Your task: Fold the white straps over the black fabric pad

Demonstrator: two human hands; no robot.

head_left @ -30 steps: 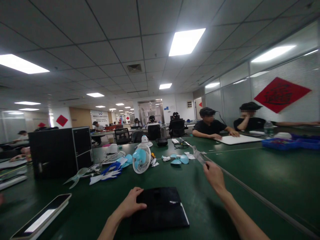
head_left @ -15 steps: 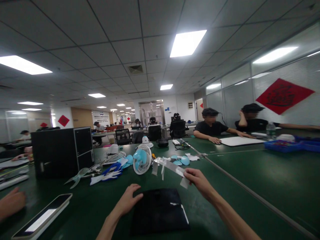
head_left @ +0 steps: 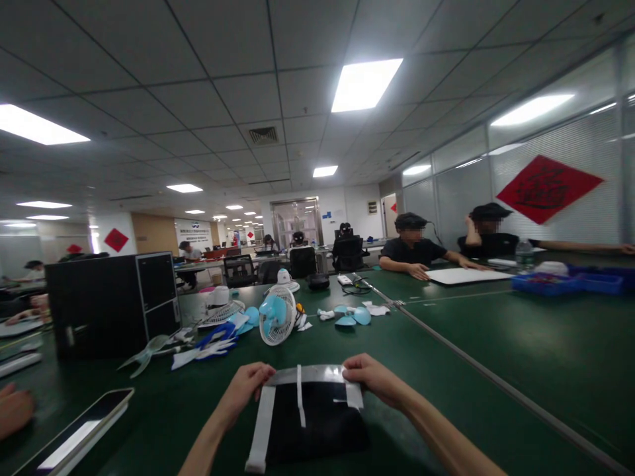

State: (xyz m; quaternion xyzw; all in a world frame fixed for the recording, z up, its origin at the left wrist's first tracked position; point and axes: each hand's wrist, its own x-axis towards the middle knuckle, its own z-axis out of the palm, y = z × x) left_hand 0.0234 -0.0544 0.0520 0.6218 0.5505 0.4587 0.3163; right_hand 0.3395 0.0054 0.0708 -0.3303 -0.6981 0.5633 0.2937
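Observation:
A shiny, see-through plastic strip (head_left: 320,373) stretches sideways between my hands, with white tape-like strips hanging from it. My left hand (head_left: 251,381) pinches its left end, where the longest white strip (head_left: 262,430) drops toward me. At the other end, my right hand (head_left: 370,377) is closed on the corner, above a short white strip (head_left: 354,395). A narrow white strip (head_left: 300,400) hangs near the middle. Below lies a flat black sheet or panel (head_left: 322,433) on the green table; whether the strip touches it I cannot tell.
A small white fan (head_left: 278,316) with blue blades stands beyond my hands. Blue fan blades (head_left: 353,316), gloves (head_left: 213,347) and a black computer case (head_left: 114,304) are around it. A phone (head_left: 79,430) lies left, near another person's hand (head_left: 14,410). Two people sit at far right.
My left hand has risen slightly from beside the black panel and taken the strip's left end. My right hand has brought the strip left and down, now level over the panel's far edge.

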